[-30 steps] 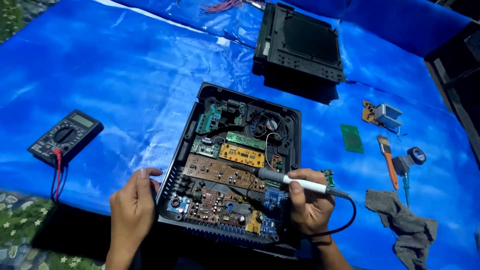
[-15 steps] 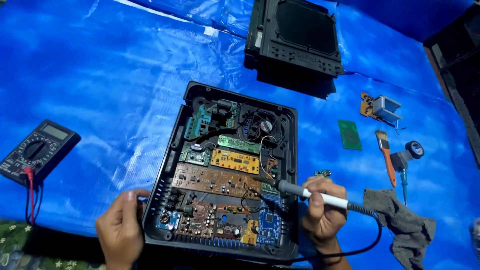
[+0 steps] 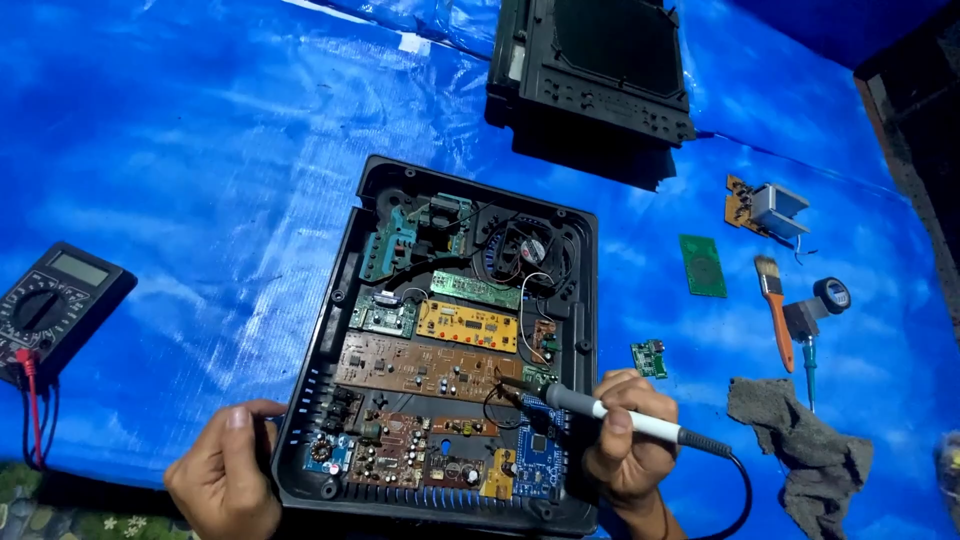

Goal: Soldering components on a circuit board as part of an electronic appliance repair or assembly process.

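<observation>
An open black device case (image 3: 330, 330) lies on a blue tarp, filled with several circuit boards in brown, yellow, green and blue. My right hand (image 3: 625, 440) grips a white-handled soldering iron (image 3: 600, 410) like a pen; its tip rests near the right end of the long brown board (image 3: 420, 365). A black cord trails from the iron toward the lower right. My left hand (image 3: 222, 480) clasps the case's lower left corner, thumb on the rim.
A black multimeter (image 3: 50, 305) with red and black leads lies at the left. A black cover panel (image 3: 600, 75) sits at the top. To the right are small loose boards (image 3: 703, 265), an orange-handled brush (image 3: 775, 310), a screwdriver (image 3: 808, 365) and a grey rag (image 3: 810, 455).
The view has shifted, so the case sits lower and more central. My right hand with the iron has stayed at the case's right side; my left hand still holds the lower left corner.
</observation>
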